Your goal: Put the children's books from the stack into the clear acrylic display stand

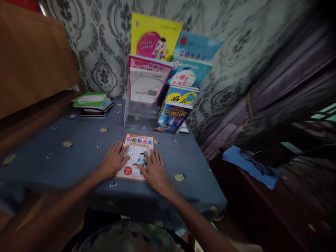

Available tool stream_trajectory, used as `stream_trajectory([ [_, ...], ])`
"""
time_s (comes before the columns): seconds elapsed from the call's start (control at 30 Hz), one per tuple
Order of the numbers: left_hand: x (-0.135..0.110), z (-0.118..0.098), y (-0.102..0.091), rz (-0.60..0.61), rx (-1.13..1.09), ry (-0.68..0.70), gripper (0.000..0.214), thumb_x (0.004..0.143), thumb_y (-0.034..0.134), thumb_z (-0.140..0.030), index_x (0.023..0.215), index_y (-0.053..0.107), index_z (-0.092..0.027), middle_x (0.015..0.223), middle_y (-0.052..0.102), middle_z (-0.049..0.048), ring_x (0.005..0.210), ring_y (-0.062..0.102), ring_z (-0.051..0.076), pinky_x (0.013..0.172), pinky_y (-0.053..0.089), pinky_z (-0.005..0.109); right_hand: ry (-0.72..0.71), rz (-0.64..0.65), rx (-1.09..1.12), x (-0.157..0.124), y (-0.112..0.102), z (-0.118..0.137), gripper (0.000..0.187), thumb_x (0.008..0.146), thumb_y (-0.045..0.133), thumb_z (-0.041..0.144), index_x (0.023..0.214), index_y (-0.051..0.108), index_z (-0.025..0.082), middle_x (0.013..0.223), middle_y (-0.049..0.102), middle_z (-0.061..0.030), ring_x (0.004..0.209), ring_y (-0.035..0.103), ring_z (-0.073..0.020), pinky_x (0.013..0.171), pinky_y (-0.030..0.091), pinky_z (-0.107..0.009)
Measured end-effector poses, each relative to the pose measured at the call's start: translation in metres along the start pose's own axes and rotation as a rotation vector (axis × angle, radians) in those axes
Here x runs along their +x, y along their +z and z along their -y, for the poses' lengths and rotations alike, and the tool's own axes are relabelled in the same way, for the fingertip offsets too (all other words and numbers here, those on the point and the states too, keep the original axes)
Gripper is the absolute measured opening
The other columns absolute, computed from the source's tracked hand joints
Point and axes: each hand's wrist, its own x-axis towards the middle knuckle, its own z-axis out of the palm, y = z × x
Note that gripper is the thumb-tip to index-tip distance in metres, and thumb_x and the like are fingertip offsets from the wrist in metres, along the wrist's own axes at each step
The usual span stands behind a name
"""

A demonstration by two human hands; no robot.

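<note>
A book (135,154) with an orange-edged cover, colourful title characters and a cartoon figure lies flat on the tablecloth in front of me. My left hand (113,160) rests at its left edge, fingers stretched forward and the thumb over the cover. At the opposite edge, my right hand (155,171) lies palm down with its fingers spread, partly covering the cover's right side. Both hands touch the book, and neither is wrapped round it. Behind it stands a clear acrylic book rack (140,119).
The rack bears several upright books, including a yellow book (147,35) at the top and a dark blue book (173,117) at lower right. A stack of books (93,105) sits at the back left. Glasses (256,162) lie on a blue cloth (236,162) at right.
</note>
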Motion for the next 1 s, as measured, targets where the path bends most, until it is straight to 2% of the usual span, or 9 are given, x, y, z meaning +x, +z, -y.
stream_trajectory([
  [0.13, 0.002, 0.004, 0.01, -0.074, -0.141, -0.02, 0.051, 0.098, 0.045, -0.043, 0.139, 0.057, -0.017, 0.15, 0.053, 0.0188, 0.145, 0.043, 0.034, 0.118, 0.035, 0.055, -0.023, 0.0, 0.03, -0.001, -0.001, -0.002, 0.069, 0.099, 0.046, 0.056, 0.153, 0.044, 0.013, 0.163, 0.03, -0.0226, 0.153, 0.022, -0.0425, 0.119, 0.028, -0.066],
  [0.27, 0.009, 0.005, 0.009, -0.152, -0.558, -0.148, 0.048, 0.089, 0.054, -0.042, 0.13, 0.063, -0.018, 0.141, 0.063, 0.0159, 0.137, 0.052, 0.033, 0.117, 0.038, 0.053, -0.012, -0.011, 0.087, 0.001, 0.001, -0.007, 0.071, 0.097, 0.05, 0.057, 0.153, 0.044, 0.014, 0.163, 0.03, -0.0215, 0.153, 0.021, -0.0425, 0.12, 0.028, -0.066],
  [0.33, 0.014, 0.001, 0.001, -0.169, -0.886, -0.291, 0.048, 0.084, 0.061, -0.043, 0.127, 0.064, -0.02, 0.132, 0.069, 0.0142, 0.127, 0.062, 0.032, 0.109, 0.048, 0.049, -0.008, -0.01, 0.12, 0.0, 0.002, -0.009, 0.072, 0.097, 0.051, 0.058, 0.154, 0.043, 0.014, 0.164, 0.029, -0.0212, 0.153, 0.021, -0.0426, 0.12, 0.028, -0.066],
  [0.43, 0.021, -0.012, -0.015, -0.15, -1.345, -0.633, 0.046, 0.078, 0.073, -0.038, 0.12, 0.064, -0.02, 0.112, 0.076, 0.0124, 0.103, 0.074, 0.03, 0.083, 0.061, 0.038, -0.016, -0.015, 0.164, -0.002, 0.004, -0.012, 0.071, 0.097, 0.051, 0.056, 0.154, 0.042, 0.016, 0.165, 0.027, -0.0195, 0.153, 0.019, -0.043, 0.12, 0.029, -0.067],
  [0.53, 0.028, -0.03, -0.028, -0.069, -1.59, -0.885, 0.035, 0.079, 0.076, -0.027, 0.11, 0.064, -0.017, 0.088, 0.078, 0.0106, 0.077, 0.077, 0.027, 0.061, 0.061, 0.033, -0.035, -0.021, 0.206, -0.001, 0.005, -0.012, 0.068, 0.097, 0.053, 0.054, 0.155, 0.042, 0.019, 0.165, 0.027, -0.0161, 0.153, 0.018, -0.0432, 0.12, 0.029, -0.067],
  [0.6, 0.031, -0.043, -0.033, -0.055, -1.653, -0.937, 0.025, 0.082, 0.073, -0.022, 0.105, 0.064, -0.016, 0.078, 0.077, 0.0092, 0.066, 0.076, 0.026, 0.056, 0.06, 0.032, -0.046, -0.032, 0.245, 0.0, 0.003, -0.011, 0.067, 0.096, 0.056, 0.052, 0.155, 0.041, 0.022, 0.166, 0.027, -0.0136, 0.153, 0.018, -0.0426, 0.12, 0.029, -0.067],
  [0.7, 0.035, -0.055, -0.038, -0.125, -1.664, -0.973, 0.015, 0.087, 0.068, -0.02, 0.101, 0.063, -0.016, 0.074, 0.076, 0.0076, 0.061, 0.075, 0.024, 0.056, 0.061, 0.032, -0.031, -0.025, 0.338, 0.001, -0.001, -0.006, 0.067, 0.098, 0.053, 0.049, 0.157, 0.039, 0.021, 0.167, 0.024, -0.014, 0.155, 0.016, -0.0391, 0.123, 0.023, -0.064],
  [0.87, 0.042, -0.059, -0.044, -0.161, -1.644, -0.897, 0.019, 0.091, 0.06, -0.025, 0.107, 0.066, -0.015, 0.081, 0.078, 0.0095, 0.068, 0.077, 0.025, 0.064, 0.064, 0.036, 0.05, -0.112, 0.607, 0.011, -0.003, 0.002, 0.068, 0.101, 0.049, 0.044, 0.16, 0.028, 0.016, 0.169, 0.019, -0.0159, 0.156, 0.017, -0.0296, 0.125, 0.025, -0.054],
  [1.0, 0.053, -0.06, -0.055, -0.265, -1.519, -0.839, 0.027, 0.091, 0.061, -0.037, 0.109, 0.067, -0.018, 0.085, 0.078, 0.0062, 0.072, 0.076, 0.023, 0.066, 0.063, 0.035, 0.24, -0.144, 0.882, 0.035, -0.005, 0.008, 0.065, 0.098, 0.055, 0.042, 0.155, 0.036, 0.016, 0.161, 0.038, -0.0169, 0.151, 0.034, -0.0283, 0.121, 0.033, -0.052],
])
